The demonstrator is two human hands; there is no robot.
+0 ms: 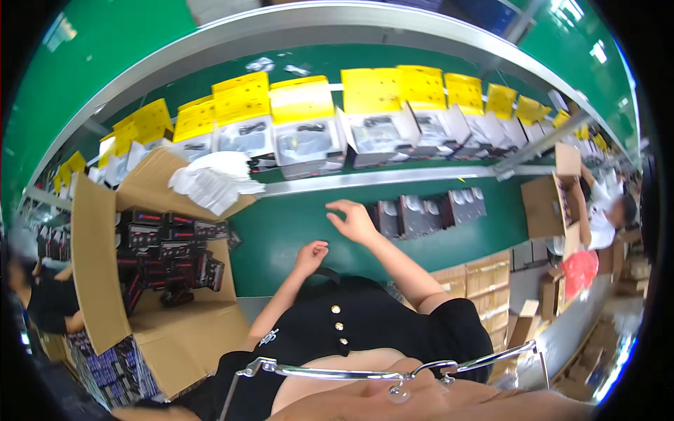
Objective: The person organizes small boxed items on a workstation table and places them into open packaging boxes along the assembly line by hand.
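Note:
My right hand [353, 222] is over the green bench top [281, 277], its fingers stretched out and the thumb apart, with nothing in it. Just to its right stands a row of small dark boxes [413, 217] with pale parts showing at their tops. Nearer my body, my left hand [311, 258] hangs over the bench edge with its fingers curled in, and no object shows in it. To the left of that hand is a large open cardboard carton [186, 344], which holds several small black boxes with red marks [179, 249].
Beyond a metal rail [379, 177], open boxes with yellow lids [302, 98] line the bench, clear bags inside. White wrapping sheets [216, 181] lie over the carton's flap. Brown cartons [488, 281] stack at right. One person [602, 217] handles a carton at right; another [49, 298] is at left.

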